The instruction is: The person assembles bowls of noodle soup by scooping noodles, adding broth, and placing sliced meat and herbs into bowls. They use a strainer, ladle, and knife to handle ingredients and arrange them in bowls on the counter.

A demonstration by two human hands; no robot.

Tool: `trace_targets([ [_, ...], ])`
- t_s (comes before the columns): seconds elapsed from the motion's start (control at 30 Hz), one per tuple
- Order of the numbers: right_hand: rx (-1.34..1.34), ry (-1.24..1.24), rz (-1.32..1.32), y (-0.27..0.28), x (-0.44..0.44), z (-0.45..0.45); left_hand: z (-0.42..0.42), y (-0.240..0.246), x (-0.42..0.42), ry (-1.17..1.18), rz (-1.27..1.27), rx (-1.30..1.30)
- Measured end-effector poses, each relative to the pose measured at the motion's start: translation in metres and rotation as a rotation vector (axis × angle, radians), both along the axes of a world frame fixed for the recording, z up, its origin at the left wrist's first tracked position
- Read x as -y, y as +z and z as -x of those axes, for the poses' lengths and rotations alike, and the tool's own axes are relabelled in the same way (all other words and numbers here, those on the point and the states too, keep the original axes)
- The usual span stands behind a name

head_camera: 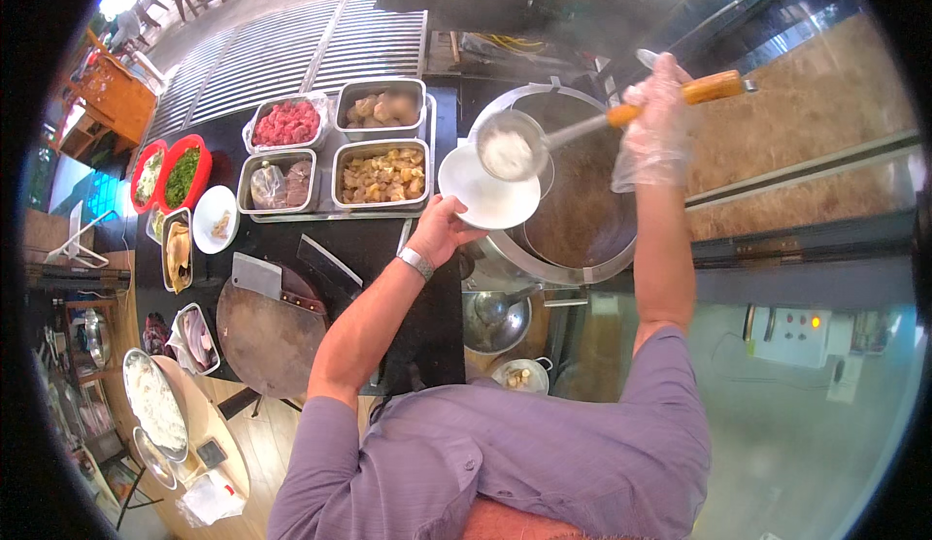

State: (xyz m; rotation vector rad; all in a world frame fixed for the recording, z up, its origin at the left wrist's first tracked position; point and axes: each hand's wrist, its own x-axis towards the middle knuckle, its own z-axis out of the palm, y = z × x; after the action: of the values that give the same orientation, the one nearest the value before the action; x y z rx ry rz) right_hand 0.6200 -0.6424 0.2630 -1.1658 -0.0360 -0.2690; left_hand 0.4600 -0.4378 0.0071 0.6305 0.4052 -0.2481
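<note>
My left hand [441, 232] grips the rim of a white bowl [491, 209] beside a large round steel pot [582, 212] of brown liquid. My right hand [659, 118], in a clear plastic glove, holds the wooden handle [712, 86] of a long-handled noodle strainer. The strainer's basket [513, 145] hangs over the bowl with white noodles [507, 153] in it. A pale utensil end [645, 58] sticks out by my right fingers; I cannot tell what it is. What lies in the bowl under the basket is partly hidden.
Steel trays of raw red meat [285, 123] and cut chicken [384, 176] stand left of the pot. A cleaver [256, 276] lies on a round chopping block [266, 336]. Red baskets hold chopped greens [182, 176]. Farther left is a basin of white noodles [156, 402].
</note>
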Motion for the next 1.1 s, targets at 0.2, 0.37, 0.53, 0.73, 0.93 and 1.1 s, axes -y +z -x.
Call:
trace_targets([
  [0.2, -0.008, 0.048, 0.110, -0.007, -0.013, 0.013, -0.010, 0.015, 0.002, -0.041, -0.039, 0.030],
  [0.37, -0.012, 0.017, 0.243, -0.009, -0.008, 0.024, -0.028, 0.040, 0.024, 0.049, -0.487, -0.045],
  [0.53, 0.072, 0.030, 0.370, -0.036, -0.014, 0.036, -0.046, 0.056, 0.049, 0.105, -1.505, 0.318],
  [0.73, 0.048, 0.064, 0.353, -0.018, -0.019, 0.040, -0.034, 0.067, 0.053, 0.024, -1.688, 0.424],
  [0.93, 0.232, -0.064, 0.381, 0.057, -0.002, 0.045, -0.013, 0.073, 0.029, 0.414, -1.627, 0.416],
  [1.1, 0.311, -0.066, 0.124, 0.004, 0.023, 0.049, 0.047, 0.078, -0.007, 0.558, -1.247, 0.243],
])
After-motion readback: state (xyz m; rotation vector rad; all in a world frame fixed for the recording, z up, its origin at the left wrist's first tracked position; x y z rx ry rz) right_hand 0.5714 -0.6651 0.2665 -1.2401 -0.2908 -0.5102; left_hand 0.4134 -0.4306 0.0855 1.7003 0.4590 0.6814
